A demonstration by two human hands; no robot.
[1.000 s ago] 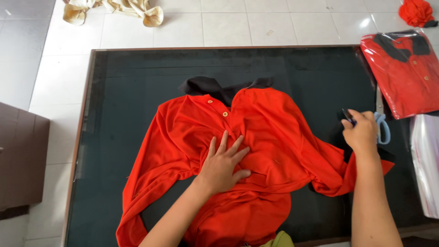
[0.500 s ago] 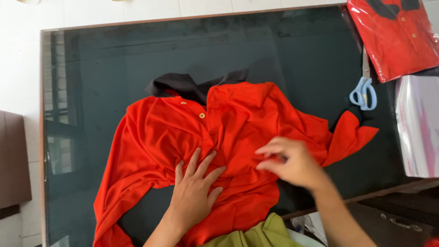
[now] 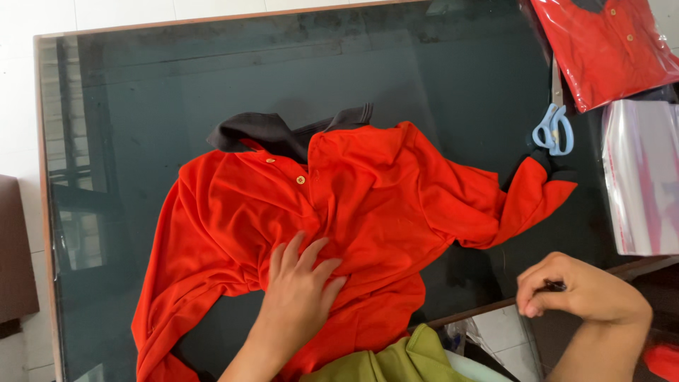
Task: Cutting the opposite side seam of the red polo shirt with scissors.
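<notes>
Shirt axis: red shirt is lying collar toward the worktop far edge.
Left hand: pressing flat, fingers spread, on it.
Right hand: curling loosely off the near edge, pinching something small and dark.

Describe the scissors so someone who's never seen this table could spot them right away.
Start at the dark glass table and go to its right edge. Between the red shirt spread out in the middle and the clear plastic bags lie the scissors, blades pointing away from the person. Their light blue handles are the only blue thing there.
</notes>
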